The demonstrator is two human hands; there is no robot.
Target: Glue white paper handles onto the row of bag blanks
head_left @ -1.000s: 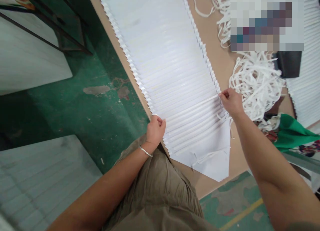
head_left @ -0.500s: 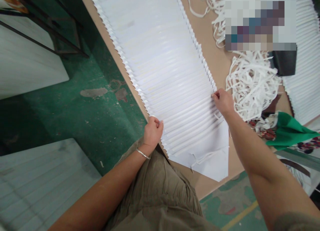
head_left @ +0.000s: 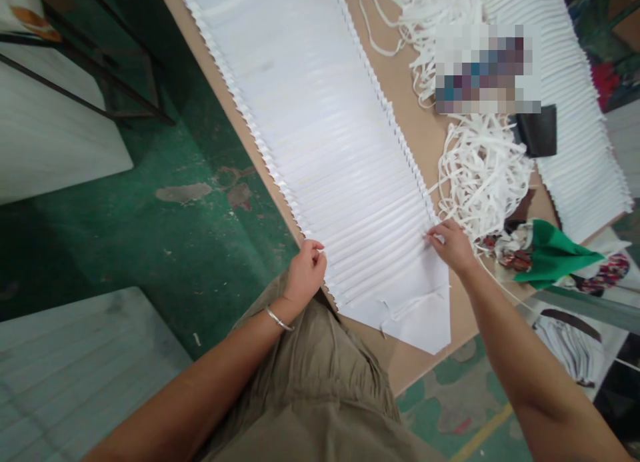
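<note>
A long white pleated sheet (head_left: 320, 135) lies across the brown tabletop (head_left: 415, 372), its folds running crosswise between two jagged edges. At its left edge, near the lower end, my left hand (head_left: 309, 265) is closed in a pinch; what is between the fingertips is too small to make out. My right hand (head_left: 450, 242) pinches at the sheet's right edge, beside a tangled pile of white strips (head_left: 485, 175); its hold is also too small to tell. A thin white strip (head_left: 413, 309) lies on the flat pointed end of the sheet.
Behind the pile are a black object (head_left: 537, 130) and a second pleated sheet (head_left: 565, 95). Green cloth (head_left: 557, 255) lies at the right table edge. Pale boards (head_left: 90, 362) stand at the left above the green floor (head_left: 120, 242).
My right hand has moved down along the sheet's right edge, towards the pointed end. My left hand stays near the same spot with its fingers slightly shifted. The view has shifted a little.
</note>
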